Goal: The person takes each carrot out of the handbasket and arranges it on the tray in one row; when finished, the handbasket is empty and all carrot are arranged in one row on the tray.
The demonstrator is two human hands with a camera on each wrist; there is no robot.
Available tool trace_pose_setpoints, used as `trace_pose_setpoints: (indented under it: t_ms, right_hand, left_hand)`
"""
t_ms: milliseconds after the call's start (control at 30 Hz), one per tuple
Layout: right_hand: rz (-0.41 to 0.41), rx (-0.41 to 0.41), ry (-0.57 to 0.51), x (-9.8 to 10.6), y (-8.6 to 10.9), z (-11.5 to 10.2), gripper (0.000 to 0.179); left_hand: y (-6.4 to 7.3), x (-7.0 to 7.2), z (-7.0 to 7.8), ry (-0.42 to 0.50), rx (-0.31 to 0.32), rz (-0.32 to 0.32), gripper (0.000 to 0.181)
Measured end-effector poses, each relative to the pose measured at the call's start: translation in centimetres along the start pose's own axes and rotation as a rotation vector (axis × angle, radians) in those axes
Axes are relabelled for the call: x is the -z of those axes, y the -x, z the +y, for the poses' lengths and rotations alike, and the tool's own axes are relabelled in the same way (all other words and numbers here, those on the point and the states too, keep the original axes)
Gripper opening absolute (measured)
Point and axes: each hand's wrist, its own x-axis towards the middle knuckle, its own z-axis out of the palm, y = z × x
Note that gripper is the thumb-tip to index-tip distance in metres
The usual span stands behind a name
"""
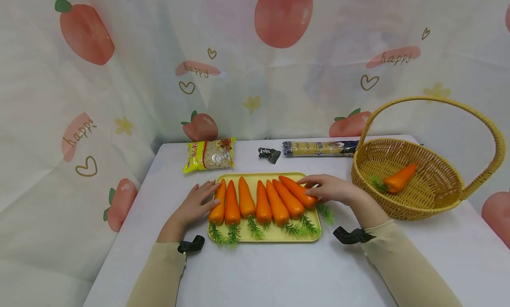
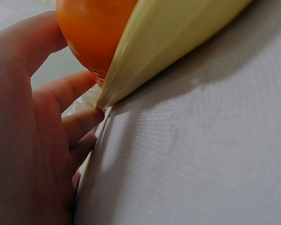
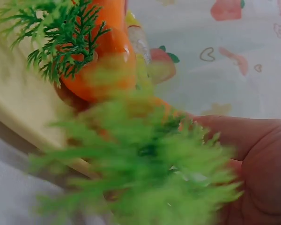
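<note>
Several orange carrots with feathery green tops lie side by side on a pale yellow tray, tips pointing away from me. My left hand is at the tray's left side, its index finger and thumb touching the leftmost carrot. In the left wrist view, other fingers meet the tray rim and the fingers look mostly extended. At the right end, my right hand holds the rightmost carrot between thumb and fingers. Its blurred green top covers much of that grip in the right wrist view.
A woven basket with a tall handle stands at the right, one carrot inside. Along the back lie a yellow bag, a small black packet and a long pasta packet. Behind hangs a fruit-printed cloth.
</note>
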Motion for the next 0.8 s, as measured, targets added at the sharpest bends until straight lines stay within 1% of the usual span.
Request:
trace_pose_setpoints:
  t_ms: [200, 433, 567, 733, 800]
  right_hand:
    - [0.033, -0.022, 0.032, -0.27, -0.33, 0.06, 0.046]
    - [0.046, 0.007, 0.049, -0.56, -0.55, 0.2, 0.047]
    - [0.053, 0.03, 0.083, -0.62, -0.62, 0.34, 0.047]
    - [0.064, 0.022, 0.114, -0.62, -0.49, 0.14, 0.047]
    - [0.065, 0.012, 0.108, -0.54, -0.32, 0.02, 0.048]
  left_hand:
    - [-0.03, -0.08, -0.05, 0.006, -0.005, 0.004, 0.063]
    - [0.01, -0.02, -0.05, 0.012, -0.008, 0.003, 0.063]
    - [0.03, -0.03, -0.08, 0.014, -0.005, 0.003, 0.063]
    - [0.04, -0.06, -0.11, 0.015, 0.003, 0.001, 0.064]
    - [0.01, -0.05, -0.09, 0.014, 0.007, 0.0, 0.064]
